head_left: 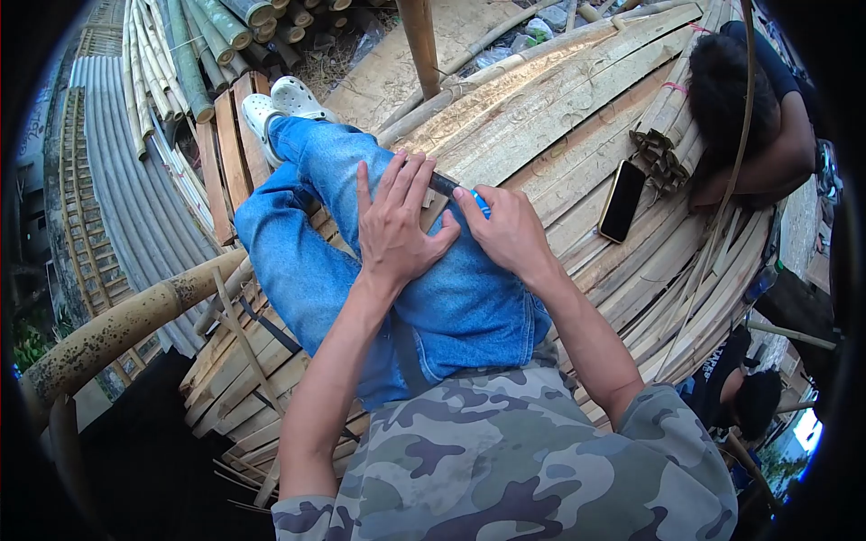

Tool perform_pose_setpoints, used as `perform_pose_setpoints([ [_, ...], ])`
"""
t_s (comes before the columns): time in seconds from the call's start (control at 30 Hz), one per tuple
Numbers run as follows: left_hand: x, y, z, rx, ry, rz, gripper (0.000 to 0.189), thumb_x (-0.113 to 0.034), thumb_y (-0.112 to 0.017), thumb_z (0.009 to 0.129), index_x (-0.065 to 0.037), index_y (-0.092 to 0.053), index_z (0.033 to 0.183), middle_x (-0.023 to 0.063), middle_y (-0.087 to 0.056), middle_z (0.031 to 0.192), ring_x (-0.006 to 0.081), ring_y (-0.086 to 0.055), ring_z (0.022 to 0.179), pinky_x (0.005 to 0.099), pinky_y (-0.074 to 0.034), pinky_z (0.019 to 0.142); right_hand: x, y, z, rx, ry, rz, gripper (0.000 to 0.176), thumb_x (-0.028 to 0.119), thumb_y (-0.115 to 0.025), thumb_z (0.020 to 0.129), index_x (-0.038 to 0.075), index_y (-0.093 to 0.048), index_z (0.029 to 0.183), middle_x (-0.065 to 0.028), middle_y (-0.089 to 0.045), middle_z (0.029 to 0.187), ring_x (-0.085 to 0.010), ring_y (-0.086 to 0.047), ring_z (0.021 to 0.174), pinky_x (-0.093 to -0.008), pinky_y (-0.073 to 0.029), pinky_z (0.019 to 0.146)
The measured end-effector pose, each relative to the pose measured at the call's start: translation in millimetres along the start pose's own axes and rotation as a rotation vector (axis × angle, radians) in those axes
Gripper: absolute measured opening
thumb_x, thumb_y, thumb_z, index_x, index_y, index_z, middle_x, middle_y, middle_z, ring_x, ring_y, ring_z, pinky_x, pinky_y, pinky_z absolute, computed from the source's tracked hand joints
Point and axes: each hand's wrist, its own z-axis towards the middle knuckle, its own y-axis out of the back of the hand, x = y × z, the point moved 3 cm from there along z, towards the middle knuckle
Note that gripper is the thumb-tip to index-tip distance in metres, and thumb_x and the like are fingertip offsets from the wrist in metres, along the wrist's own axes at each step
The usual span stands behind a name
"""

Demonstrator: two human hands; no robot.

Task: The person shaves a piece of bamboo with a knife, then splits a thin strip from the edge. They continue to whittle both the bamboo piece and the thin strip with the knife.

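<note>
Head view, nearest first: your camouflage shirt (pixel 505 451) fills the bottom of the frame, and both bare forearms reach forward over your blue jeans (pixel 451 307). Your left hand (pixel 392 225) lies flat on the raised thigh, palm down, its fingers spread wide and holding nothing. Just beside it, your right hand (pixel 510 230) has its fingers curled shut around a tool (pixel 462 193) with a blue handle. The tool's dark end pokes out toward the left hand's fingertips, right at the top of the knee; whether it touches them cannot be told. You sit on a broad stack of bamboo slats (pixel 559 117). On those slats, to the right of your hands, a dark phone (pixel 622 200) lies flat. Beyond it rests a tied bundle of strips (pixel 667 135), with another person's dark-haired head (pixel 722 90) bent close to it. At the far end of your legs, 2 white clogs (pixel 280 104) point toward a pile of bamboo poles (pixel 198 45).
</note>
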Motion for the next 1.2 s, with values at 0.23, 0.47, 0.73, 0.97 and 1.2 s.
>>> perform_pose_setpoints([
  [0.23,5,-5,-7,0.002,0.045,-0.061,0.046,-0.028,-0.071,0.068,-0.002,-0.067,0.107,0.0109,-0.065,0.114,0.0250,-0.057,0.120,0.0509,-0.017,0.120,0,-5,-1,0.093,0.151,-0.091,0.044,0.035,-0.053,0.097,-0.001,-0.064,0.073,-0.0267,-0.061,0.066,-0.0461,-0.063,0.069,-0.0514,-0.049,0.061],
  [0.47,4,0,-6,-0.041,0.020,-0.065,0.047,-0.025,-0.072,0.065,-0.006,-0.066,0.108,0.0085,-0.065,0.113,0.0243,-0.057,0.120,0.0501,-0.020,0.119,0,-6,-12,0.098,-0.063,0.091,0.046,0.037,-0.052,0.098,-0.001,-0.067,0.077,-0.0262,-0.062,0.067,-0.0455,-0.064,0.069,-0.0502,-0.050,0.063],
  [0.73,2,1,-3,0.029,0.004,-0.054,0.055,-0.027,-0.067,0.068,-0.004,-0.064,0.119,0.0080,-0.062,0.124,0.0262,-0.050,0.128,0.0545,-0.016,0.119,8,0,-16,-0.002,0.013,-0.209,0.044,0.034,-0.049,0.100,-0.002,-0.065,0.080,-0.0270,-0.063,0.070,-0.0474,-0.062,0.066,-0.0535,-0.050,0.062],
  [0.97,4,-2,-9,0.015,0.010,-0.072,0.052,-0.025,-0.067,0.066,-0.002,-0.064,0.112,0.0094,-0.063,0.117,0.0265,-0.052,0.126,0.0559,-0.015,0.119,0,-1,-14,0.083,0.060,-0.200,0.044,0.033,-0.048,0.100,-0.003,-0.064,0.080,-0.0292,-0.063,0.074,-0.0488,-0.061,0.070,-0.0541,-0.050,0.066],
  [1.2,5,6,-6,-0.044,0.061,-0.142,0.044,-0.024,-0.070,0.068,-0.004,-0.065,0.107,0.0103,-0.062,0.110,0.0267,-0.056,0.119,0.0566,-0.017,0.118,-16,-17,-27,0.126,-0.004,0.085,0.049,0.038,-0.053,0.099,-0.002,-0.060,0.073,-0.0211,-0.059,0.059,-0.0377,-0.058,0.056,-0.0429,-0.045,0.055],
])
